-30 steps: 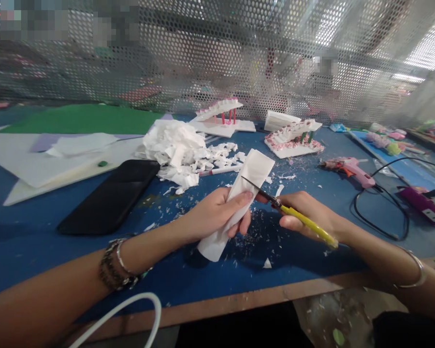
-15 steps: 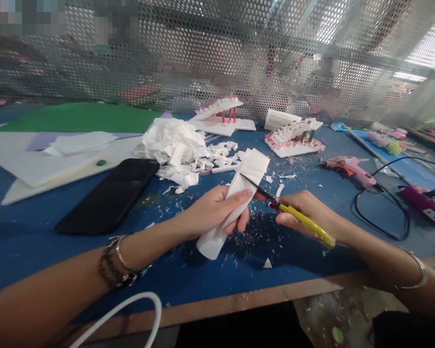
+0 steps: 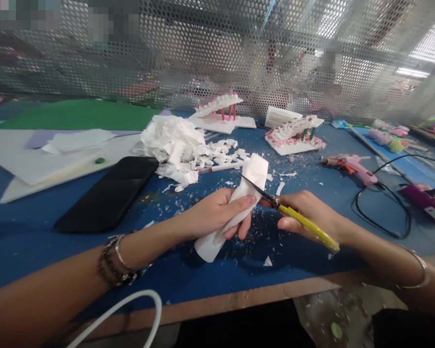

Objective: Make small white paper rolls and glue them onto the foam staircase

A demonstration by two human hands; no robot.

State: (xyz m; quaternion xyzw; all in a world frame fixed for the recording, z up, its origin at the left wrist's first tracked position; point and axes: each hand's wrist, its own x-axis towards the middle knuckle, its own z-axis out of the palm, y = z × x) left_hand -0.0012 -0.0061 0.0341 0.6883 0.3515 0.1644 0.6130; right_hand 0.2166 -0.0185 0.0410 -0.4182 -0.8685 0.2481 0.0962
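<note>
My left hand [image 3: 224,212] pinches a folded strip of white tissue paper [image 3: 254,175] between thumb and fingers, its lower end curling out below the palm. In my right hand [image 3: 304,212] are yellow-handled scissors [image 3: 308,226], their dark blades lying across the upper part of the strip. Parts of the right fingers are hidden behind the handle. Beyond the hands lies a heap of torn and cut white tissue [image 3: 174,142], and small paper scraps [image 3: 268,261] are scattered beneath them.
A black phone [image 3: 108,193] lies left of my hands. Small staircase models [image 3: 223,108] [image 3: 295,135] stand at the back. To the right are a pink glue gun [image 3: 358,169], its black cable and a purple power strip [image 3: 426,203]. White and green sheets [image 3: 79,115] cover the far left.
The strip's upper end has bent and tipped down a little. The scissors stay across it, and both hands have barely shifted.
</note>
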